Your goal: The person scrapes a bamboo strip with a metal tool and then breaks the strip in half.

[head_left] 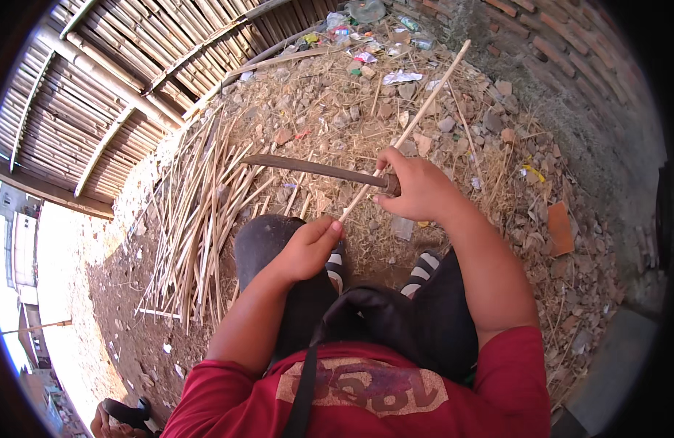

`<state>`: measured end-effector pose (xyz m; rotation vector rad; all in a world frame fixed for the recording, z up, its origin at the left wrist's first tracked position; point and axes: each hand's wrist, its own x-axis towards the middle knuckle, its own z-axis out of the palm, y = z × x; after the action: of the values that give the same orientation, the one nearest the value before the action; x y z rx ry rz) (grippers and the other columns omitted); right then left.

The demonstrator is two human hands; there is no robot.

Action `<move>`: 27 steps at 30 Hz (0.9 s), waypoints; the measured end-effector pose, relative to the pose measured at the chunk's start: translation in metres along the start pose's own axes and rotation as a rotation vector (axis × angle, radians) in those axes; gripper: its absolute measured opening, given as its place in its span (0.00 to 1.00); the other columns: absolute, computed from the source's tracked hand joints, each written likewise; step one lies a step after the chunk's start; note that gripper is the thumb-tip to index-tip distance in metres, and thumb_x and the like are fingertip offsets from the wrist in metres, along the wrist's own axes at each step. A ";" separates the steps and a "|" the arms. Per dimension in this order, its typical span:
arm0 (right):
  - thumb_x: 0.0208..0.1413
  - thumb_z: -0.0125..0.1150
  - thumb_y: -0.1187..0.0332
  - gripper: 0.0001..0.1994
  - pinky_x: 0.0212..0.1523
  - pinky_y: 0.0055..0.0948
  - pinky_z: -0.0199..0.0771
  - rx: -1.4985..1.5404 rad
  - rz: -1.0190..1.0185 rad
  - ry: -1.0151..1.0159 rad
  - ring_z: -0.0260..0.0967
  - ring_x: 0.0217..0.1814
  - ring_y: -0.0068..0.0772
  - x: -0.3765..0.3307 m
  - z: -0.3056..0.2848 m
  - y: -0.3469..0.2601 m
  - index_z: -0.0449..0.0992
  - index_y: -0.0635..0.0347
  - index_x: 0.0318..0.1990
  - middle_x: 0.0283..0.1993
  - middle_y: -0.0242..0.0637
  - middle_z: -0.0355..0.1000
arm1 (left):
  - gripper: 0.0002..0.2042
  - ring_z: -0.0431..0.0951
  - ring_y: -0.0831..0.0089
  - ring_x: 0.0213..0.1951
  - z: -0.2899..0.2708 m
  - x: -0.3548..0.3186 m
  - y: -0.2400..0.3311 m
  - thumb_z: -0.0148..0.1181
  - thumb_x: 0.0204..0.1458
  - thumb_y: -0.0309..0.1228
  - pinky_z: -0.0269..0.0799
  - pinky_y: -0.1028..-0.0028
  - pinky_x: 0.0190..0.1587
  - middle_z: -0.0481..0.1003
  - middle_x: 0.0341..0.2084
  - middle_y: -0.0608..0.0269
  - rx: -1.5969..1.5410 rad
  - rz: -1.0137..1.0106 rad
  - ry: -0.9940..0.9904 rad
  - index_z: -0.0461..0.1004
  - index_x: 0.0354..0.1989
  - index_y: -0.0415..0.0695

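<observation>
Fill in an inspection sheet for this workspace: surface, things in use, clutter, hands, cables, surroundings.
Surface: dirt ground, strewn with stones and straw.
Things in use: long pale stick; dark-bladed knife crossing it.
Clutter: stick pile to the left; litter at the far side; orange slab to the right.
Hands: left hand grips the stick's near end; right hand grips the knife's handle and appears to touch the stick.
Cables: nothing seen.
Surroundings: pole fence far left; brick wall far right.
</observation>
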<state>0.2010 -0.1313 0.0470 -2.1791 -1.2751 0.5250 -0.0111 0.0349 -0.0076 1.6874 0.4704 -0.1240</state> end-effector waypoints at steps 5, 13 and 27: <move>0.48 0.70 0.61 0.21 0.39 0.48 0.75 -0.076 -0.061 0.079 0.77 0.38 0.54 0.003 0.018 -0.004 0.67 0.52 0.46 0.30 0.43 0.77 | 0.16 0.62 0.84 0.24 -0.005 -0.003 0.005 0.45 0.71 0.41 0.59 0.78 0.27 0.66 0.22 0.74 -0.152 -0.033 -0.004 0.72 0.39 0.41; 0.48 0.70 0.60 0.13 0.34 0.47 0.72 -0.154 -0.138 0.115 0.75 0.33 0.53 0.001 0.011 -0.002 0.74 0.58 0.32 0.26 0.44 0.74 | 0.16 0.62 0.85 0.27 -0.020 -0.011 0.021 0.46 0.71 0.43 0.60 0.78 0.29 0.64 0.23 0.75 -0.242 -0.066 -0.174 0.72 0.38 0.43; 0.46 0.67 0.61 0.12 0.39 0.47 0.75 -0.102 0.034 -0.093 0.76 0.36 0.54 0.021 0.033 0.006 0.79 0.60 0.33 0.30 0.49 0.77 | 0.19 0.76 0.57 0.32 -0.009 0.002 0.002 0.45 0.70 0.42 0.70 0.59 0.38 0.75 0.27 0.47 0.299 0.119 0.186 0.71 0.37 0.36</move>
<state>0.1957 -0.1069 0.0165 -2.2875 -1.3421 0.5935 -0.0102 0.0437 -0.0052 2.0274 0.5069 0.0536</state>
